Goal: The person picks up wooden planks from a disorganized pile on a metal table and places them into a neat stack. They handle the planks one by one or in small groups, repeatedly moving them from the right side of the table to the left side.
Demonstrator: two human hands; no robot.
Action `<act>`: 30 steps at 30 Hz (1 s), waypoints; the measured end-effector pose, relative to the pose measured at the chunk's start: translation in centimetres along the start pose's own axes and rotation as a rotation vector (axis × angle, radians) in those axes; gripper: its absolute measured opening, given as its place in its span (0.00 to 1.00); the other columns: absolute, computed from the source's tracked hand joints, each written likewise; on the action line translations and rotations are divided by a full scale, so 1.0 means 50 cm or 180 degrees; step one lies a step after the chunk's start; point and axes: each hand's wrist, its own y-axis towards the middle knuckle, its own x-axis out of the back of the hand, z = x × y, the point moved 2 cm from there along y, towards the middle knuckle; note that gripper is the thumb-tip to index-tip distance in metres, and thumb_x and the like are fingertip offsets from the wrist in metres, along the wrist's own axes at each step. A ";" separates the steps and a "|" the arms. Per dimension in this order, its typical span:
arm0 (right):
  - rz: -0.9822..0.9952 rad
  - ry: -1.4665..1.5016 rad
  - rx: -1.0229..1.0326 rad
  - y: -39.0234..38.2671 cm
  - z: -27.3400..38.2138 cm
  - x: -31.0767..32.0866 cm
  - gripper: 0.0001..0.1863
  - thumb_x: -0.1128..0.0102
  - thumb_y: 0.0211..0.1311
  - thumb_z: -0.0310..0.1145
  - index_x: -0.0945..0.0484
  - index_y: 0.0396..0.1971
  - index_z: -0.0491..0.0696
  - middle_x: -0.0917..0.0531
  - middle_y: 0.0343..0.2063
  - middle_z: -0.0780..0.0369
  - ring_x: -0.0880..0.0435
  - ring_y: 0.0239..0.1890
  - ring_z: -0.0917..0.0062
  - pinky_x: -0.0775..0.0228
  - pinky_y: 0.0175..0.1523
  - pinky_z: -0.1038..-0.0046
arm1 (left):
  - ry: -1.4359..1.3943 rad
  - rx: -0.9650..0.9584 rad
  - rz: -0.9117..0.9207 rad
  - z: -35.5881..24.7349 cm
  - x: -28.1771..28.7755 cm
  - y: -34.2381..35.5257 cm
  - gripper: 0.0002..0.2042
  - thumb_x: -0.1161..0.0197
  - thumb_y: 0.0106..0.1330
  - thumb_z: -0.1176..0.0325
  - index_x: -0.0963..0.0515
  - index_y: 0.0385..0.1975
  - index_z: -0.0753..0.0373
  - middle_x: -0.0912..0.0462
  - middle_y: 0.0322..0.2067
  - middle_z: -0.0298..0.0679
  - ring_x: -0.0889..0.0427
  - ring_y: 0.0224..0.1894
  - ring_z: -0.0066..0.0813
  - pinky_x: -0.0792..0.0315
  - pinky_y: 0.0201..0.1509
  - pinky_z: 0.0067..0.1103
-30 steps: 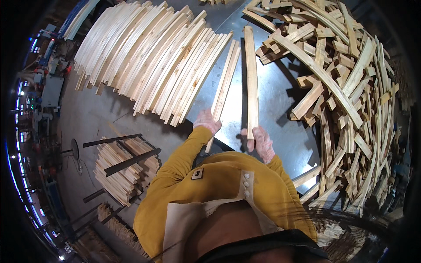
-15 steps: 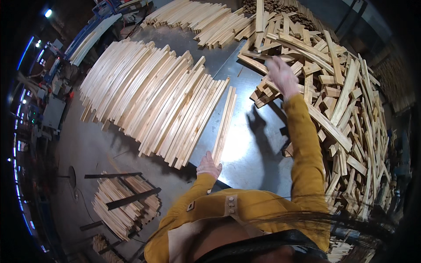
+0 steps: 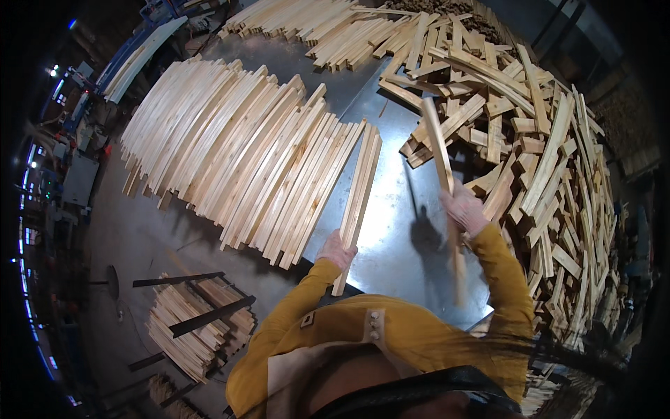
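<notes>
Strips (image 3: 357, 202) of pale wood lie side by side in left hand (image 3: 338, 250), fingers closed round them near the lower ends, which poke past the surface's (image 3: 382, 255) near edge, likely leaving room to wrap a grip. Right hand (image 3: 463, 209) grips a single strip (image 3: 435, 136) about mid-length, probably for balance, raised toward the right edge, beside a jumbled heap (image 3: 546, 160). Row (image 3: 230, 153) at left edge set parallel, seemingly for order. Held wood: slim, square-edged, light tan; single strip's lower end blurred.
</notes>
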 end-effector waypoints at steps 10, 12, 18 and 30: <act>0.0606 0.0223 -0.0074 0.093 0.226 -0.220 0.23 0.60 0.71 0.46 0.22 0.45 0.42 0.17 0.40 0.52 0.17 0.46 0.60 0.26 0.52 0.59 | 0.1264 0.0013 -0.0323 -0.070 -0.040 -0.031 0.55 0.35 0.59 0.41 0.59 0.71 0.77 0.46 0.71 0.58 0.41 0.71 0.50 0.45 0.74 0.30; -0.1542 -0.0663 0.0600 0.089 0.016 -0.199 0.18 0.54 0.69 0.45 0.22 0.38 0.46 0.20 0.25 0.58 0.19 0.33 0.63 0.27 0.38 0.54 | 0.1236 0.0049 -0.0313 -0.089 -0.044 -0.037 0.54 0.35 0.60 0.45 0.60 0.71 0.77 0.43 0.70 0.58 0.40 0.70 0.48 0.43 0.73 0.29; -0.1585 0.0145 -0.2693 0.018 -0.377 0.227 0.16 0.50 0.67 0.43 0.25 0.41 0.45 0.18 0.27 0.53 0.17 0.32 0.59 0.25 0.35 0.53 | 0.1171 -0.0179 -0.0500 -0.102 -0.046 -0.041 0.52 0.35 0.60 0.49 0.60 0.71 0.77 0.38 0.66 0.59 0.34 0.66 0.50 0.39 0.70 0.31; -0.1158 0.0985 -0.0645 -0.180 0.001 -0.534 0.23 0.55 0.72 0.41 0.31 0.53 0.35 0.17 0.39 0.51 0.17 0.39 0.61 0.24 0.48 0.66 | 0.1211 -0.0057 -0.0541 -0.032 -0.036 -0.063 0.53 0.34 0.60 0.47 0.60 0.72 0.73 0.43 0.69 0.59 0.40 0.70 0.52 0.42 0.73 0.32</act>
